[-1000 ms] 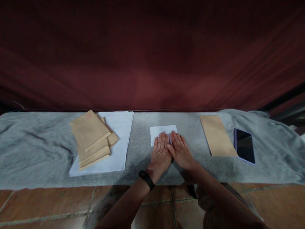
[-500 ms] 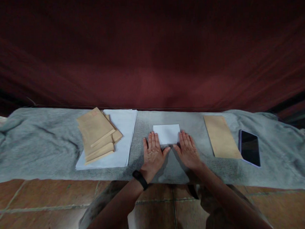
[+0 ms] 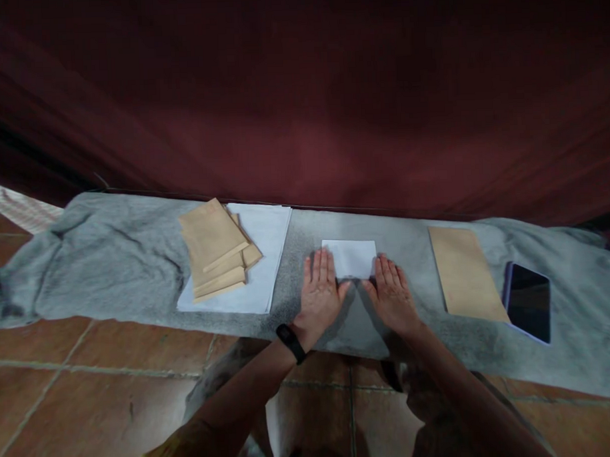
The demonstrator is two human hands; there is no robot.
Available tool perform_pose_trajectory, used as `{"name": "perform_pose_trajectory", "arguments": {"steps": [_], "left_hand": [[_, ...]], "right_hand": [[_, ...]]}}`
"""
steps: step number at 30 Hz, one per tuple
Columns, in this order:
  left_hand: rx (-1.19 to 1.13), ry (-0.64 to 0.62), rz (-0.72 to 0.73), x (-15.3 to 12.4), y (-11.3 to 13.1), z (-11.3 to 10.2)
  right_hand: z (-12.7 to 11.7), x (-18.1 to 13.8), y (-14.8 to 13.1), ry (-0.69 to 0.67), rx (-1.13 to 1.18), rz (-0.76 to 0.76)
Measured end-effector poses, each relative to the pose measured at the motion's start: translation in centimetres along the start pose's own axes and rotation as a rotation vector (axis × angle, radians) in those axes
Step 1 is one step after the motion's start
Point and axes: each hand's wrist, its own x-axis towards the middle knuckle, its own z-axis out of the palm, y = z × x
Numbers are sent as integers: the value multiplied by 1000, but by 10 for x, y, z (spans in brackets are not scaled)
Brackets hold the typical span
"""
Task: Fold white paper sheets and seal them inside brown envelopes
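Observation:
A small folded sheet of white paper [image 3: 353, 258] lies flat on the grey cloth. My left hand [image 3: 320, 291] rests palm down at its left edge, fingers stretched out and pointing away from me, with a black band on the wrist. On the opposite side, my right hand [image 3: 391, 294] lies flat at the paper's right edge, fingers straight. Both thumbs point inward, close to the paper's near edge. Neither hand grips anything.
To the left, several brown envelopes [image 3: 212, 235] lie fanned on a stack of white paper [image 3: 270, 236]. A single brown envelope [image 3: 465, 273] lies to the right, touching a phone [image 3: 528, 304]. Grey cloth [image 3: 131, 261] covers the narrow surface, against a dark red curtain [image 3: 302, 148].
The view has shifted and tilted slightly, so everything appears further right. Both hands stay flat at the sides of the folded paper.

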Motion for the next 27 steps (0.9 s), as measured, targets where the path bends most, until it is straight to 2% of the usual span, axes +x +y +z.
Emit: {"name": "perform_pose_trajectory", "arguments": {"steps": [3, 6, 14, 18, 21, 27], "left_hand": [[-43, -12, 182, 6, 10, 1], [-77, -26, 295, 12, 21, 7], [-57, -39, 368, 26, 32, 23], [-42, -50, 357, 32, 30, 27], [-37, -68, 292, 37, 29, 29], [-32, -83, 136, 44, 25, 33]], "right_hand": [[-4, 2, -1, -48, -8, 17], [-8, 3, 0, -111, -19, 38], [-10, 21, -10, -159, 83, 77], [-3, 33, -15, -189, 135, 130], [1, 37, -15, -206, 121, 159], [3, 40, -15, -190, 45, 103]]}}
